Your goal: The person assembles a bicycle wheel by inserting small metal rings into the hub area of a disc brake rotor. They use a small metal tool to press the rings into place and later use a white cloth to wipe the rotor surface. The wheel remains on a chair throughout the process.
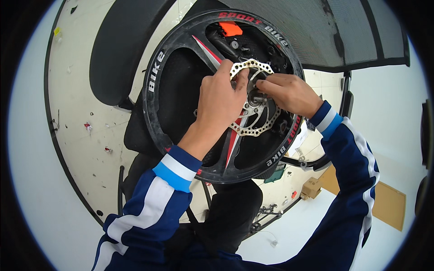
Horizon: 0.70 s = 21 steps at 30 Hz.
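Disc brake rotor [249, 109] sitting over the black bicycle wheel's [232, 149] hub; seating looking done, bolt tightness not showing. Left hand [220, 95] pinching rotor's far-left rim; right hand [289, 93] bunching fingers beside axle [259, 98], grip hidden.

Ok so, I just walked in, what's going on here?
A person has both bare hands at the middle of a dark wheel that lies flat on a black chair. The left hand is at the upper left edge of a silver, perforated disc, which sits around the axle. The right hand has its fingers bent in close to the hub; what they may be holding is hidden. Whether the disc is fastened tight can't be told from here.
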Each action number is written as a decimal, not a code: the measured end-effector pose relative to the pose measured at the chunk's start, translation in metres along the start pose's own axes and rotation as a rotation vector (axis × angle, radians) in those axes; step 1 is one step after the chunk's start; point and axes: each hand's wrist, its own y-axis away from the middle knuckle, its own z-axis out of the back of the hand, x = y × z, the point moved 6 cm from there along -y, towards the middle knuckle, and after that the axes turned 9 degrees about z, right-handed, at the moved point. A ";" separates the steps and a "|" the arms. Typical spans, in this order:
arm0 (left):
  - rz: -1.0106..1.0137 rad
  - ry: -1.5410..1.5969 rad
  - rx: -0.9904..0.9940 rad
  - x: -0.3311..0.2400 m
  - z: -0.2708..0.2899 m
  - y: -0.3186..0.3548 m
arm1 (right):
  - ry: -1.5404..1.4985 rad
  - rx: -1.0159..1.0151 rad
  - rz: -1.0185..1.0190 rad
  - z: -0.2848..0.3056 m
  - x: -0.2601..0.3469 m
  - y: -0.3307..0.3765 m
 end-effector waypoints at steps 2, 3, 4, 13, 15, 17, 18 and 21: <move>-0.027 0.040 -0.051 0.001 -0.001 0.000 | 0.005 -0.004 0.007 0.000 -0.001 0.000; -0.025 0.025 -0.053 0.003 -0.002 0.001 | 0.023 -0.002 0.020 0.001 -0.001 -0.001; -0.025 0.007 -0.054 0.004 -0.001 0.000 | 0.042 -0.003 0.033 0.000 -0.001 -0.003; -0.014 0.036 -0.026 0.001 0.000 0.001 | 0.148 0.054 0.139 0.002 -0.002 -0.004; -0.014 0.025 -0.018 0.000 -0.001 0.001 | 0.163 0.080 0.116 0.000 -0.005 0.002; -0.018 0.010 -0.034 0.002 -0.001 0.000 | 0.180 0.093 0.121 -0.001 -0.007 0.004; -0.019 0.003 -0.041 0.002 0.000 0.000 | 0.193 0.083 0.138 0.000 -0.006 0.001; -0.030 0.014 -0.046 0.004 0.000 -0.001 | 0.252 0.075 0.195 0.004 -0.003 -0.005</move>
